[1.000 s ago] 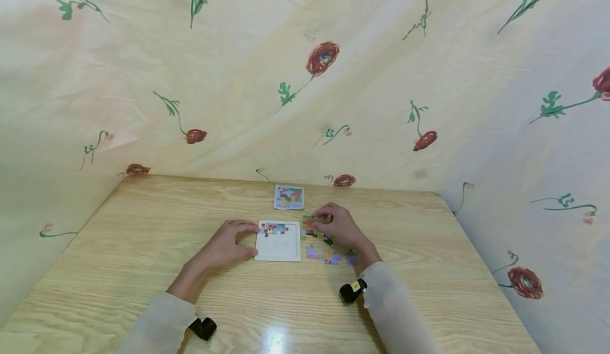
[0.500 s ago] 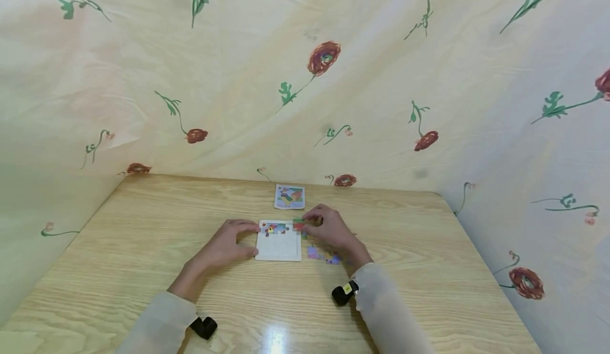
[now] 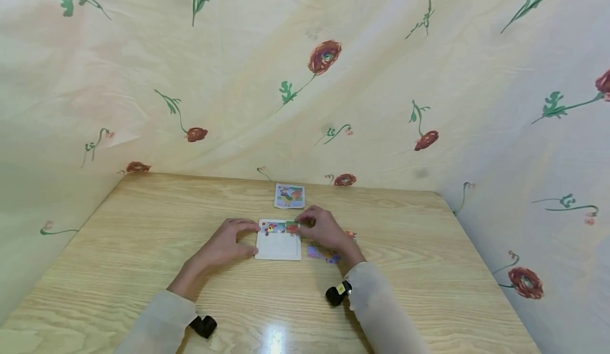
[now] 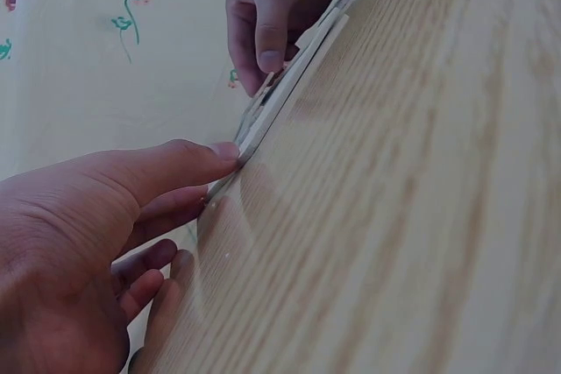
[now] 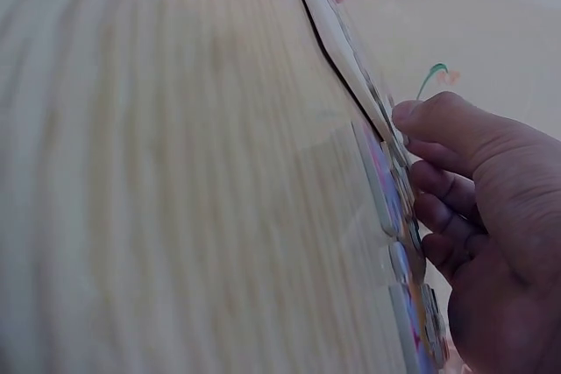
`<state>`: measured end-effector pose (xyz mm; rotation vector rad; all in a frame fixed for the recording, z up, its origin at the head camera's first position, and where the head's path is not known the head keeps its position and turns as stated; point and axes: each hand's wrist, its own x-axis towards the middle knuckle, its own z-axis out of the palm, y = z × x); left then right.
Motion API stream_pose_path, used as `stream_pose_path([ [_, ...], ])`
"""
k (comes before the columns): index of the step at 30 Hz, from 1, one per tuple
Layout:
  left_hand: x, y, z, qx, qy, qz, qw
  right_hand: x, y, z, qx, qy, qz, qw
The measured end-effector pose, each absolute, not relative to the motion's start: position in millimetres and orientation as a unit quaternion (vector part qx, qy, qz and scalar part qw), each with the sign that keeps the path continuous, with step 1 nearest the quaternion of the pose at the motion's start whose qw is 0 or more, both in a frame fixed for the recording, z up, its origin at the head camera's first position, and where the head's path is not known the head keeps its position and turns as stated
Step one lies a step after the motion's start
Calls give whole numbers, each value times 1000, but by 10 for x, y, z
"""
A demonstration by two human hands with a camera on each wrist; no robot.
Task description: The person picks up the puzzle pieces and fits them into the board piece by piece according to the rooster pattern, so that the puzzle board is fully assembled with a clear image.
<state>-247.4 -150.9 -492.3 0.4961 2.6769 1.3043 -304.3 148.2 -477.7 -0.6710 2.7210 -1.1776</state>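
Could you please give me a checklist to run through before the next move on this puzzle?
1. White, nearly square tray on the pale wooden table: ok.
2. Left grip touching the tray's left edge: ok.
3. Right grip at the red-and-green puzzle piece in the tray's far right corner: ok.
4. That piece fully seated: cannot tell.
5. Loose multicoloured pieces right of the tray all in plain sight: not ok; the right wrist partly covers them.
6. White-bordered square picture card behind the tray uncovered: ok.

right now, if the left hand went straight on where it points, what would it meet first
The white tray, most likely; the left hand seems to touch its left edge, though depth is hard to judge.
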Motion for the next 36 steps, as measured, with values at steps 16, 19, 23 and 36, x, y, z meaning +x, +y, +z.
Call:
stream_pose_path([
  [16,-2474,-1512,-4917,162,885,432,60,-3091,1461,-4815,-229,897,-376,50],
  [19,-2475,-1513,-4919,162,885,432,62,-3090,1465,-4821,-229,895,-380,50],
  [23,-2474,-1516,-4923,161,884,434,65,-3091,1459,-4830,-230,893,-383,50],
  [36,-2512,-1518,-4948,169,888,425,55,-3095,1386,-4805,-244,890,-382,52],
])
